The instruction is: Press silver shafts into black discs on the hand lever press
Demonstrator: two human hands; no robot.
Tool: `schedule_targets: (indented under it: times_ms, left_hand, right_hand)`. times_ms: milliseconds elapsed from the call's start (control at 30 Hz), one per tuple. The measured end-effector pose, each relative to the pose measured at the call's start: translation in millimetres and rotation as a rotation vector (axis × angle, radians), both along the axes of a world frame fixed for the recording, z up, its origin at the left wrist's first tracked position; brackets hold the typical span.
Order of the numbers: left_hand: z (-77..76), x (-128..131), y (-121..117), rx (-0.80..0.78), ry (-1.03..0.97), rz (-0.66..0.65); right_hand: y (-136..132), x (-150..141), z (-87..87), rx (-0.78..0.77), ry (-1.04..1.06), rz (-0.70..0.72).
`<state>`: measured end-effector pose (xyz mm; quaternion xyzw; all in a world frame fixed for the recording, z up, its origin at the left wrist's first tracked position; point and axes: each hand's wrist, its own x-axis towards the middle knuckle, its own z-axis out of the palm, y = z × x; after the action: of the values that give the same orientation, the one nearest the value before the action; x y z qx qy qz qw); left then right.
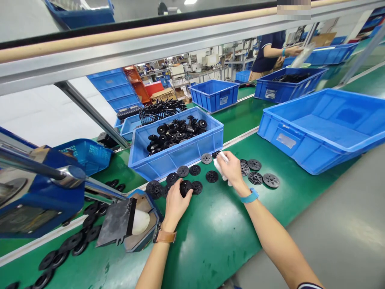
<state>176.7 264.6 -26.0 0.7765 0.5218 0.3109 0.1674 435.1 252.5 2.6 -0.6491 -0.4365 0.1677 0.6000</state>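
Observation:
My left hand [176, 205] is closed around the edge of a black round disc [185, 187], above other discs lying on the green table. My right hand [232, 167] is closed, with white material [221, 164] at its fingers; whether this is a held piece or a finger covering I cannot make out. Between the hands lies a flat grooved disc [212, 176]. Several more discs [255, 178] lie to the right of my right wrist, some overlapping. Close behind the hands stands a blue bin [177, 158] filled with black wheel-like parts [177, 134].
A blue press machine [39, 208] with a metal plate [116, 222] stands at left, black rings [72, 241] beside it. A large blue bin [325, 124] sits at right, further bins [214, 95] behind. A co-worker [267, 52] stands beyond. A metal rail [150, 44] crosses overhead.

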Motion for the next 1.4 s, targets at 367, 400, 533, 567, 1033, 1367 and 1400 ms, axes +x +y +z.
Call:
schedule_targets:
  times_ms: [367,400,533,567,1033,1367,1400]
  left_hand:
    - [-6.6,80,17,0.117,0.208,-0.285]
    - [-6.4,89,18,0.111,0.222,-0.313]
    - [-4.7,111,25,0.089,0.285,-0.364]
    - [-4.0,114,26,0.088,0.299,-0.364]
    - [20.8,83,2,0.315,0.153,-0.340]
    - [31.0,46,-14,0.411,-0.067,-0.315]
    - [29.5,44,-15,0.380,-0.105,-0.308]
  right_hand:
    - [10,27,-11.1,0.055,0.014,-0.257]
    - [10,26,-11.8,0.056,0.007,-0.250]
    - [10,24,-11.2,0.056,-0.005,-0.232]
    - [10,24,-10.8,0.056,-0.004,-0.228]
    - [3,12,2.9,0.006,0.163,0.155]
    - [-14,-26,4.8,-0.162,0.291,0.720]
    - [-15,-27,4.4,-0.165,0.304,0.729]
